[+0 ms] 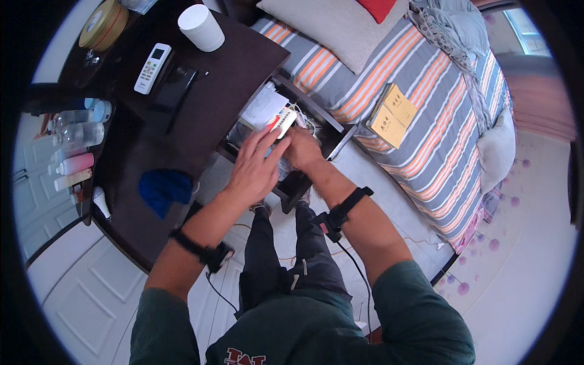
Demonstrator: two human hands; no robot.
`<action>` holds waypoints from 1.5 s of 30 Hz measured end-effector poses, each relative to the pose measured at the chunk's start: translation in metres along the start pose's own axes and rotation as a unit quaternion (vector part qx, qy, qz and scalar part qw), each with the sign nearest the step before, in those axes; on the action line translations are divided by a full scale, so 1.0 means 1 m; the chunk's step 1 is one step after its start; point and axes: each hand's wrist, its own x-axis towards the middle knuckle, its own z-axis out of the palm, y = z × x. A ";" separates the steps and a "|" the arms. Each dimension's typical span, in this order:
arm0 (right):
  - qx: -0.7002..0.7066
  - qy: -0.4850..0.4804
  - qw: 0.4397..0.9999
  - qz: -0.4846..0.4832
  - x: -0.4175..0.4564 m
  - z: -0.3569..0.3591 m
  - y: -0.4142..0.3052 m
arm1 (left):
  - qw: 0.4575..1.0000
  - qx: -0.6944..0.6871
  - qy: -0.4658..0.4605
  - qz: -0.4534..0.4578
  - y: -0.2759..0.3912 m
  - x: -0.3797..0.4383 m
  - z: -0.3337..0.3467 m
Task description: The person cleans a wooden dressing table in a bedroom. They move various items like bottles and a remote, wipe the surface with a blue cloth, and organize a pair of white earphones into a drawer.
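Note:
Below me a dark wooden drawer [335, 146] stands pulled out of the desk, and both my hands are over it. My left hand [255, 169] has its fingers spread, the tips at a small white item [286, 122] with dark marks and a red part. Whether they grip it is unclear. My right hand [301, 148] reaches down beside that item with bent fingers; their tips and anything in them are hidden. White papers [263, 108] lie in the drawer's far left part. A white cable [299, 109] and other clutter fill the right side, partly covered by my hands.
On the dark desk [237, 50] are a white cylindrical container [201, 28], a white remote control [153, 68] and a blue cloth [165, 189]. Bottles [82, 137] appear at the left by a mirror. Yellow booklets [392, 116] rest on the striped bed [429, 150] to the right.

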 end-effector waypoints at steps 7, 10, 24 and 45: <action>0.150 -0.072 0.985 0.055 0.007 -0.029 0.004 | 0.989 0.067 -0.128 -0.040 -0.070 0.051 0.027; 0.201 -0.097 0.966 0.132 0.007 -0.051 -0.005 | 0.994 0.042 -0.074 -0.073 -0.068 0.047 0.027; 0.454 0.039 0.877 0.148 -0.020 -0.087 -0.026 | 0.959 -0.104 0.069 -0.254 -0.041 0.029 0.027; 0.144 0.026 0.967 -0.210 -0.090 -0.125 -0.160 | 0.995 -0.072 0.044 -0.050 -0.033 -0.005 0.023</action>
